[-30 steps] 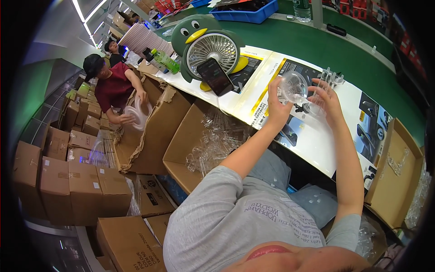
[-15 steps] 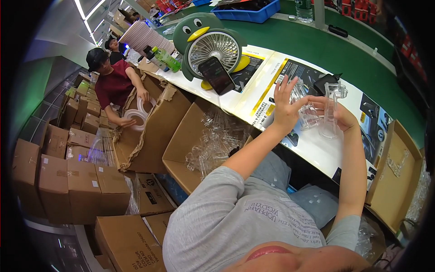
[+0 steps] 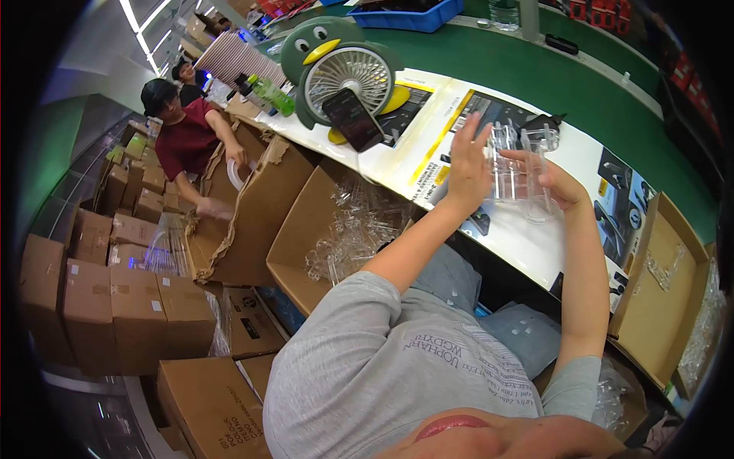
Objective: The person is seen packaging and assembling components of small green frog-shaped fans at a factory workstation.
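Over the printed white sheet (image 3: 527, 252) on the bench, my right hand (image 3: 563, 183) grips a transparent plastic piece (image 3: 541, 203), tube-like with a wider round base and a small side part at its top. Close beside it stand more transparent plastic pieces (image 3: 505, 172), partly overlapping it. My left hand (image 3: 468, 170) is upright with fingers stretched out, its palm side facing these pieces; whether it touches them is hard to see. A black object (image 3: 541, 124) lies behind the pieces.
A penguin-shaped fan (image 3: 348, 76) with a phone (image 3: 352, 118) leaning on it stands to the left. Below is a cardboard box (image 3: 294, 264) of transparent parts (image 3: 355, 229). A shallow carton (image 3: 650, 306) sits right. A co-worker (image 3: 183, 138) reaches into a torn box (image 3: 248, 222).
My right hand has brought its plastic piece left, against the other pieces. My left hand has shifted slightly left, its fingers straighter. The co-worker's hands have moved lower into the torn box.
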Available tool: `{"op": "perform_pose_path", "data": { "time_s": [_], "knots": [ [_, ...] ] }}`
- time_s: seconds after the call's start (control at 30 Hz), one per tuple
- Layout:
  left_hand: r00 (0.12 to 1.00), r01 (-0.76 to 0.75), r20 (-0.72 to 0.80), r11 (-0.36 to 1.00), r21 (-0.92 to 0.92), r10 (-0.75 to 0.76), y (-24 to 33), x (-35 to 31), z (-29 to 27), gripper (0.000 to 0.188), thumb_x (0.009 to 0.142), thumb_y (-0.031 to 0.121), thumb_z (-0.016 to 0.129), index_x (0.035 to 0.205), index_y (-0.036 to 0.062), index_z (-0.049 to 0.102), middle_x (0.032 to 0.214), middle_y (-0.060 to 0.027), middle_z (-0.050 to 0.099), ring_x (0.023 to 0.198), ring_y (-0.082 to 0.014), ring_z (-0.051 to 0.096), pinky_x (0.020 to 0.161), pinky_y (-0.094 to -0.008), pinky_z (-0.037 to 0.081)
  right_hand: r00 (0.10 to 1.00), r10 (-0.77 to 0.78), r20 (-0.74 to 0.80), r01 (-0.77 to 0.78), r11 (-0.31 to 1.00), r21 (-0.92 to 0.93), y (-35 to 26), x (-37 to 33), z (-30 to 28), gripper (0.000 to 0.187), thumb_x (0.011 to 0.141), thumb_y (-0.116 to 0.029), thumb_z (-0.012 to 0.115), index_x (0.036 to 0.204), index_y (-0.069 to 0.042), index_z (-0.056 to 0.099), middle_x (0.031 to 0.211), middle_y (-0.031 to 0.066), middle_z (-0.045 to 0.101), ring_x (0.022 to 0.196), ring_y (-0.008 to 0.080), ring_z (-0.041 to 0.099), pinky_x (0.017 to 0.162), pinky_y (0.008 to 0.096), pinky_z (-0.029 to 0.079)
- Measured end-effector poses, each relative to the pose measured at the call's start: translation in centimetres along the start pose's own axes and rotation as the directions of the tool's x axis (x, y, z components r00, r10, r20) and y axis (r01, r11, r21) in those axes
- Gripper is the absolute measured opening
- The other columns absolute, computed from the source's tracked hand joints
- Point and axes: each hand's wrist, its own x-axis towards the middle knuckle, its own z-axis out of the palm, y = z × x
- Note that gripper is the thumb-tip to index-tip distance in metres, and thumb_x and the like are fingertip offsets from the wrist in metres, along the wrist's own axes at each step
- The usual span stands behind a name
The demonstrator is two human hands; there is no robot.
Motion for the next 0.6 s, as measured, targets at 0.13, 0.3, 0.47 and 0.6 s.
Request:
{"op": "perform_pose_path", "data": {
  "time_s": [0.13, 0.3, 0.47, 0.6],
  "knots": [
    [0.990, 0.143, -0.013, 0.989, -0.043, -0.143, -1.0, -0.2, -0.5, 0.059, 0.072, -0.008, 0.043, 0.130, -0.0004, 0.034, 0.138, -0.0228, 0.029, 0.130, -0.0375, 0.028, 0.106, -0.0425, 0.024, 0.999, -0.024, -0.036, 0.024, 1.000, -0.006, 0.6, 0.7, -0.7, 0.108, 0.050, -0.051, 0.077, 0.136, -0.004, 0.032, 0.126, 0.0154, 0.047, 0.118, 0.0284, 0.048, 0.097, 0.0417, 0.040],
    [0.964, 0.264, 0.005, 0.955, -0.133, -0.266, -1.3, -0.1, 0.1, 0.060, 0.072, -0.007, 0.045, 0.131, -0.0013, 0.029, 0.137, -0.0222, 0.030, 0.130, -0.0364, 0.028, 0.107, -0.0410, 0.022, 0.955, -0.247, -0.161, 0.282, 0.927, 0.247, 0.0, 0.0, -0.2, 0.099, 0.060, -0.050, 0.074, 0.139, -0.013, 0.029, 0.133, 0.0155, 0.039, 0.122, 0.0319, 0.042, 0.100, 0.0480, 0.037],
    [0.960, 0.269, -0.029, 0.947, -0.175, -0.278, -2.1, -0.3, -0.2, 0.054, 0.072, -0.006, 0.047, 0.125, -0.0015, 0.034, 0.131, -0.0246, 0.033, 0.125, -0.0395, 0.031, 0.104, -0.0422, 0.027, 0.884, -0.345, -0.316, 0.411, 0.895, 0.172, -1.4, 0.1, -1.3, 0.082, 0.072, -0.044, 0.067, 0.139, -0.013, 0.030, 0.139, 0.0126, 0.034, 0.125, 0.0297, 0.038, 0.104, 0.0442, 0.031],
    [0.968, 0.247, -0.005, 0.952, -0.183, -0.252, -1.7, -0.2, 1.0, 0.053, 0.073, -0.004, 0.048, 0.124, -0.0018, 0.035, 0.130, -0.0239, 0.034, 0.124, -0.0383, 0.033, 0.103, -0.0418, 0.028, 0.754, -0.345, -0.559, 0.200, 0.931, -0.305, -4.6, -3.0, -2.7, 0.070, 0.075, -0.039, 0.066, 0.135, -0.013, 0.040, 0.135, 0.0086, 0.040, 0.122, 0.0229, 0.041, 0.101, 0.0368, 0.032]
  ]
}}
